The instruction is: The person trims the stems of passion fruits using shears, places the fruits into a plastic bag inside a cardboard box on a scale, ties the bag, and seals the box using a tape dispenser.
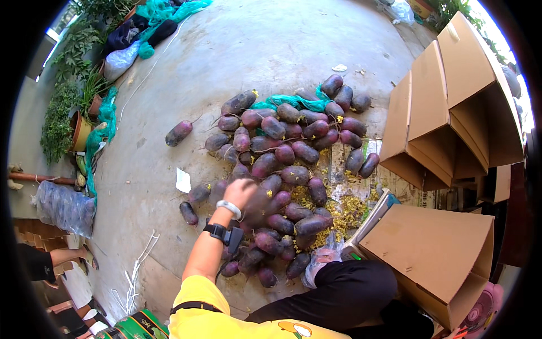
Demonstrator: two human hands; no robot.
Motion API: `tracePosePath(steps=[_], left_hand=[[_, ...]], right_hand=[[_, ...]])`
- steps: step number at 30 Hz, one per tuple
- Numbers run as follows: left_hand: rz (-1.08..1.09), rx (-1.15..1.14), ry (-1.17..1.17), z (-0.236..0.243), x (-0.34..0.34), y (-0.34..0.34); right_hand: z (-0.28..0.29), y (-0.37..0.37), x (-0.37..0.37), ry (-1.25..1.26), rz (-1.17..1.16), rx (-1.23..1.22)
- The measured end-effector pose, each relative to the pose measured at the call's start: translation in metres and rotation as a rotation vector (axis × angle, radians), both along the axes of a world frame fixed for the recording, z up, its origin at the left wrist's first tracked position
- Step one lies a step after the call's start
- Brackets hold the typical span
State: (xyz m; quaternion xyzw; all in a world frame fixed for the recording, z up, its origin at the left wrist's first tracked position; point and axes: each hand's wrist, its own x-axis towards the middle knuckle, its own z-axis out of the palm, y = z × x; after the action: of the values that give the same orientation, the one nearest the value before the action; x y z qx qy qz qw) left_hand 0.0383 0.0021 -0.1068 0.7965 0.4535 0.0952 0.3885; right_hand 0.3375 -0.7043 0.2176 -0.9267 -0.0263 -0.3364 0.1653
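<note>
My left hand (241, 193), with a pale bangle and a black wrist device (224, 234) behind it, is over the left side of a heap of dark purple radishes (294, 175). Its fingers are closed round a purple radish (257, 205), which is smeared by motion. Thin roots trail from several radishes, and some have yellowish leaf stubs. One radish (179, 133) lies apart at the upper left, another (188, 214) at the heap's left edge. My right hand does not show.
Several open cardboard boxes (424, 107) stand at the right, with another box (426, 243) nearer. Green netting (288, 101) lies across the heap's far side, yellow leaf scraps (344, 217) at its right. My bent leg (350, 291) is close by. Potted plants (59, 121) line the left.
</note>
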Motion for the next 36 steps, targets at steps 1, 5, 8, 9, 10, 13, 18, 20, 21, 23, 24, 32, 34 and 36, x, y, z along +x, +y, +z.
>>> tracePosePath(steps=[1, 5, 8, 9, 10, 13, 18, 20, 21, 23, 24, 32, 34, 36], left_hand=[[0.118, -0.006, -0.087, -0.005, -0.003, 0.013], [0.281, 0.341, 0.284, -0.029, -0.006, 0.074], [0.134, 0.395, 0.417, -0.044, -0.007, 0.113], [0.058, 0.421, 0.464, -0.051, -0.006, 0.121], [-0.022, 0.36, 0.558, -0.052, 0.001, 0.127], [-0.107, 0.292, 0.646, -0.066, 0.014, 0.138], [-0.222, 0.454, 0.884, -0.028, 0.033, 0.118], [-0.154, 0.424, 0.779, -0.028, 0.028, 0.11], [-0.117, 0.403, 0.723, -0.031, 0.025, 0.107], [-0.1, 0.385, 0.696, -0.047, 0.02, 0.105], [-0.103, 0.333, 0.694, -0.053, 0.027, 0.104], [0.02, -0.061, 0.865, 0.025, -0.007, 0.089], [0.191, -0.341, 0.534, 0.029, -0.049, 0.074], [0.367, -0.762, 0.011, 0.034, -0.08, 0.04]], right_hand=[[0.0, 0.002, 0.0, -0.007, 0.005, -0.005], [0.002, -0.003, 0.001, -0.018, -0.024, -0.001], [0.004, 0.039, -0.007, 0.082, -0.062, 0.257], [0.009, 0.058, -0.009, 0.123, -0.075, 0.369], [0.013, 0.06, -0.012, 0.132, -0.041, 0.327], [0.014, 0.052, -0.012, 0.091, -0.04, 0.103], [0.011, 0.056, -0.014, 0.081, -0.071, 0.227], [0.007, 0.064, -0.013, 0.059, -0.076, 0.324], [0.006, 0.05, -0.012, 0.07, -0.064, 0.223], [0.008, -0.008, -0.001, 0.084, -0.05, 0.002], [0.004, -0.044, 0.007, 0.106, -0.13, 0.44], [-0.001, 0.052, -0.01, 0.164, -0.107, 0.68], [0.003, 0.075, -0.014, 0.171, -0.103, 0.749], [0.004, 0.053, -0.016, 0.202, -0.034, 0.834]])
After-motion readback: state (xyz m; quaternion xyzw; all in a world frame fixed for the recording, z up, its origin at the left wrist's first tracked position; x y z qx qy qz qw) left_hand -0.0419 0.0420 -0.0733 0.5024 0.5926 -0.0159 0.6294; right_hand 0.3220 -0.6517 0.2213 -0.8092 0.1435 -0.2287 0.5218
